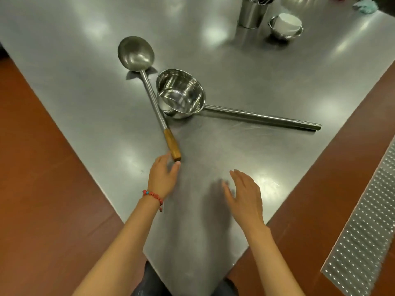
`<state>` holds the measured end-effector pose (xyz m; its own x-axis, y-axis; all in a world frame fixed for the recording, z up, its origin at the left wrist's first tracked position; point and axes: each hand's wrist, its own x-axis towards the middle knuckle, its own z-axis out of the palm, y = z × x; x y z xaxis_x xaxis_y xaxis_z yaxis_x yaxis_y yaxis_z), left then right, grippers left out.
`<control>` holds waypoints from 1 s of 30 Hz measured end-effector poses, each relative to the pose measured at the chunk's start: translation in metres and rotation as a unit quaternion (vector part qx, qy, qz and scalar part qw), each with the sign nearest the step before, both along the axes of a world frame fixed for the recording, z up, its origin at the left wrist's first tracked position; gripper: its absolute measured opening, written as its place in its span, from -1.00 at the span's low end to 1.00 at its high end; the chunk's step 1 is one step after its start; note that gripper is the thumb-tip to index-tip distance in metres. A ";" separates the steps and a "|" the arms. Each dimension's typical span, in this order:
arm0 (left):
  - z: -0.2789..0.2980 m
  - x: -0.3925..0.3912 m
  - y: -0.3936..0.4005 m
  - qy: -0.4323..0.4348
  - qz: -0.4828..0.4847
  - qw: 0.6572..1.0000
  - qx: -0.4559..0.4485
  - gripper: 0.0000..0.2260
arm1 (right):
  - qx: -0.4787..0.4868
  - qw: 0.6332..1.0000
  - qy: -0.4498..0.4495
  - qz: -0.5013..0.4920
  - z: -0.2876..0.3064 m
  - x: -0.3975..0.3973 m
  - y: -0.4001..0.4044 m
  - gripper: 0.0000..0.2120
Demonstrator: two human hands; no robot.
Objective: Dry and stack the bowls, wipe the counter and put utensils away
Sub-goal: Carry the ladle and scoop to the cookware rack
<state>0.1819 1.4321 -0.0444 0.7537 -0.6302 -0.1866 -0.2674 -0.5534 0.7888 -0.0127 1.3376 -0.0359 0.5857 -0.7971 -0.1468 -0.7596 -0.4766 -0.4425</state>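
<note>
A long steel ladle (pixel 136 54) with a wooden grip lies on the steel counter (pixel 85 67), its bowl pointing away from me. Beside it lies a deep steel scoop (pixel 180 95) whose long handle runs to the right. My left hand (pixel 162 178) hovers open just below the wooden grip's end, fingertips close to it, holding nothing. My right hand (pixel 245 195) is open over the near counter, empty. Far back right, a white bowl (pixel 287 22) sits stacked in a steel bowl next to a steel utensil holder (pixel 252 13).
A teal cloth (pixel 366 5) lies at the far right edge of the counter. The counter narrows to a corner toward me, with red-brown floor on both sides. A perforated metal strip (pixel 363 227) runs along the floor at the right.
</note>
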 end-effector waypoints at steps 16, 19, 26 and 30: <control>-0.017 0.059 -0.066 0.111 0.195 0.974 0.044 -0.78 | 0.030 0.998 0.004 -0.053 -0.017 -0.016 0.002 -0.53; -0.013 0.057 -0.048 0.171 0.210 0.962 -0.024 -0.80 | 0.038 0.998 -0.002 -0.056 -0.017 -0.010 0.003 -0.53; 0.004 0.033 -0.010 0.379 0.211 0.877 -0.206 -0.84 | 0.047 0.998 -0.023 -0.034 -0.012 0.009 0.009 -0.55; 0.009 0.015 0.006 0.359 0.235 0.876 -0.220 -0.84 | 0.062 0.996 -0.060 -0.039 -0.008 0.016 0.011 -0.56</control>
